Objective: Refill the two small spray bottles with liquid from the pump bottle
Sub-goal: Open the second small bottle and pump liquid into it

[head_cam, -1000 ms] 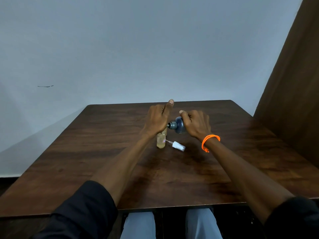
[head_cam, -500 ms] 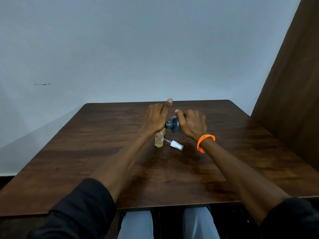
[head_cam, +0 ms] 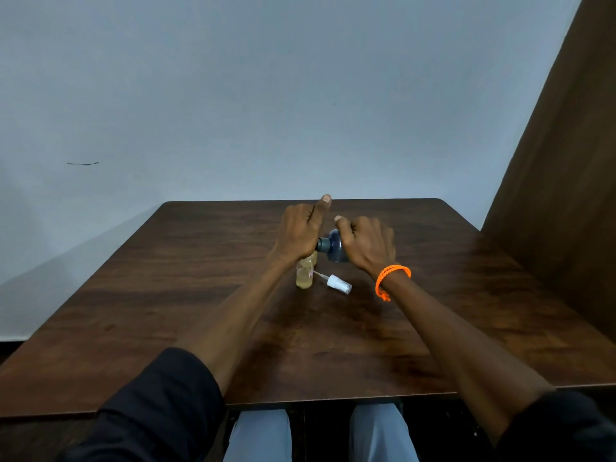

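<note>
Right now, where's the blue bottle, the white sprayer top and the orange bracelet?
blue bottle (head_cam: 334, 245): head view, rounded shoulder.
white sprayer top (head_cam: 339, 284): head view, cap body.
orange bracelet (head_cam: 392, 273): head view, band over wrist.

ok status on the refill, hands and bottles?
Right hand grips blue pump bottle, tipped sideways. Left hand at its neck, thumb up. Spray bottle open, its spray cap lying beside it.

Bare table (head_cam: 166, 295) around spray cap (head_cam: 338, 283)

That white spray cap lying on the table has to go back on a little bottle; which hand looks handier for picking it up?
Probably the left hand: its thumb is raised beside the small bottles, near the white spray cap. The right hand grips the tilted blue bottle.
</note>
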{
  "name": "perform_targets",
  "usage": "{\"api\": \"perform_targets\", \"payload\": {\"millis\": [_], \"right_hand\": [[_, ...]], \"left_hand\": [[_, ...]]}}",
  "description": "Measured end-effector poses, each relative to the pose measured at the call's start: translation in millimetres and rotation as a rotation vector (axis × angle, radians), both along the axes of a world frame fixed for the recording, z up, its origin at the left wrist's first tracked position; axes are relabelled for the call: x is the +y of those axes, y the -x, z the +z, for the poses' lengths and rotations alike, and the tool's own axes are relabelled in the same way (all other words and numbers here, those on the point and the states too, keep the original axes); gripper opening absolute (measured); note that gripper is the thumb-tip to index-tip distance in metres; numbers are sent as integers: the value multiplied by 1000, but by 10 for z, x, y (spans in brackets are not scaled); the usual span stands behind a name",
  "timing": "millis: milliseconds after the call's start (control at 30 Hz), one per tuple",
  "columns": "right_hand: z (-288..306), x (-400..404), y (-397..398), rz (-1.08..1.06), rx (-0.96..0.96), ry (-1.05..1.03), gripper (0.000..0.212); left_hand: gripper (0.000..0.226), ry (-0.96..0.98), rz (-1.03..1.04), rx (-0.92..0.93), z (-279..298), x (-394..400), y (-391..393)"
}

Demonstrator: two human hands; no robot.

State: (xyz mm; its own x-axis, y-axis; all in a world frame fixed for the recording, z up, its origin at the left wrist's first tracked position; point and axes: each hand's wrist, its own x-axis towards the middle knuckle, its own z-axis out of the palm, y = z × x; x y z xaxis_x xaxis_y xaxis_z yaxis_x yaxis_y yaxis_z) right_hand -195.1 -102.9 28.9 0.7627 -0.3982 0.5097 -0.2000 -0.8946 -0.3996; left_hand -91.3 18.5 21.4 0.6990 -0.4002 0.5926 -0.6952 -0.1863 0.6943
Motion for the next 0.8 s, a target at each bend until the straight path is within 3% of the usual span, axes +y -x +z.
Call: {"api": "perform_targets", "payload": {"millis": [333,533,633,800], "right_hand": [[-197,-153,-54,149,87,-161,65],[-192,-145,-27,224,100,95,51],[-172,-56,-34,281,46,107,51],[-179,82,-67,250,22,87,79]], "left_hand": [[86,-53,56,-26,23,72,28],[81,18,96,19,18,94,43],[77,85,116,46,5,66,85],[81,284,122,217,-53,71,110]]}}
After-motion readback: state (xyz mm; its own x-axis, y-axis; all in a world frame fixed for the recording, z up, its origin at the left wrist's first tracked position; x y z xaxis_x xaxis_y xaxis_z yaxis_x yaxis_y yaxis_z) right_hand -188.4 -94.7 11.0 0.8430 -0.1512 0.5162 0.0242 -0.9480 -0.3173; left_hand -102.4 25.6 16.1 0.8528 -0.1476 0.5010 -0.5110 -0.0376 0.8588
